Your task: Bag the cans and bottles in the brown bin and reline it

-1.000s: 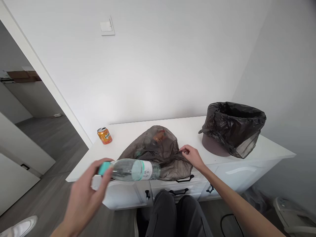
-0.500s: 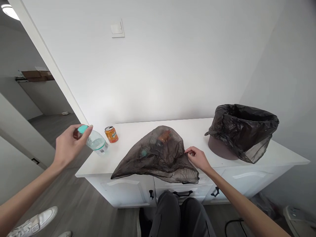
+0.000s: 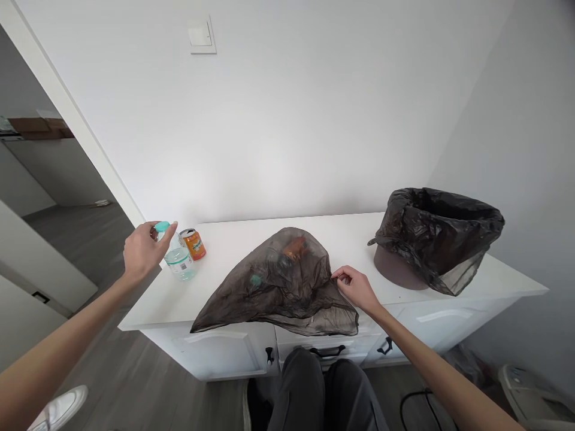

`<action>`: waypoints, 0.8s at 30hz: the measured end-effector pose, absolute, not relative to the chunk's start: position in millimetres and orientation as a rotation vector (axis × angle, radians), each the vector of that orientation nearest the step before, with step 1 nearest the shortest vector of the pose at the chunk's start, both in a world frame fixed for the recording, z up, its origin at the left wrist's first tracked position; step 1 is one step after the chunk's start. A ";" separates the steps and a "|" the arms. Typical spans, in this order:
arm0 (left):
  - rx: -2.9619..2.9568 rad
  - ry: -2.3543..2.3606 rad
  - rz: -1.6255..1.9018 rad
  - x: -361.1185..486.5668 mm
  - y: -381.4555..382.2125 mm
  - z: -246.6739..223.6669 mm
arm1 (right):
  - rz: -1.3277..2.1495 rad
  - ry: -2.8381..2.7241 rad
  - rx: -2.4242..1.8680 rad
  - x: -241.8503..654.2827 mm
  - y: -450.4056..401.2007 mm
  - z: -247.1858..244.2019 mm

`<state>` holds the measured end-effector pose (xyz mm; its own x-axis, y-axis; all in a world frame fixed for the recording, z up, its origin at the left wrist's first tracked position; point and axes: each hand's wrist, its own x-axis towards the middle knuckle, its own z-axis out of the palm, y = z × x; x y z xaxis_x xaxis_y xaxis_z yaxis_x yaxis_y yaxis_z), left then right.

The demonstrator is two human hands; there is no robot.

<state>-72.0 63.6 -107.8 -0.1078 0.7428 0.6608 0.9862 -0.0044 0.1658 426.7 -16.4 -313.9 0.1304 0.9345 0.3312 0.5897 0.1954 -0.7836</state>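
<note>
My left hand is closed around the turquoise cap of a clear plastic bottle, which is nearly upright at the left end of the white cabinet top, with some clear liquid inside. Right beside the bottle is an orange drink can with its top opened. My right hand pinches the edge of a thin, dark see-through plastic bag. This bag lies on the cabinet top and hangs over its front edge. Through the film show an orange item and a small green one, both blurred.
A brownish bin lined with a black bag stands at the right of the cabinet. Behind is a wall with a light switch. On the floor at left is a white shoe, and an open doorway lies beyond.
My left hand has brought the bottle rightward, and it has gone from tilted to nearly upright beside the can. My right hand keeps its pinch on the bag. The camera view has shifted slightly.
</note>
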 end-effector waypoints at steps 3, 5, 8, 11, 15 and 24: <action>-1.789 -1.809 -0.874 -75.9 64.4 -112.3 | 0.475 -1.561 -1.494 426.3 -16.2 -313.7; -1.766 -1.777 -0.971 -76.6 59.8 -116.2 | 0.470 -1.561 -1.494 426.3 -15.8 -313.7; -1.687 -1.768 -1.214 -73.3 45.5 -122.3 | 0.464 -1.563 -1.494 427.0 -14.8 -314.4; -1.699 -1.694 -1.421 -69.5 27.7 -127.4 | 0.460 -1.571 -1.492 428.1 -13.7 -315.6; -1.764 -1.562 -1.511 -63.8 3.0 -139.6 | 0.463 -1.573 -1.489 428.7 -13.5 -316.7; -3.233 -0.886 -0.504 33.2 -99.6 -203.7 | 0.445 -1.563 -1.507 427.8 -16.9 -312.9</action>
<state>33.2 -99.6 -203.7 0.8219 0.5273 0.2153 0.4544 -0.8350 0.3105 427.8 -16.9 -312.9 0.1383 0.9285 0.3447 0.6075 0.1953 -0.7699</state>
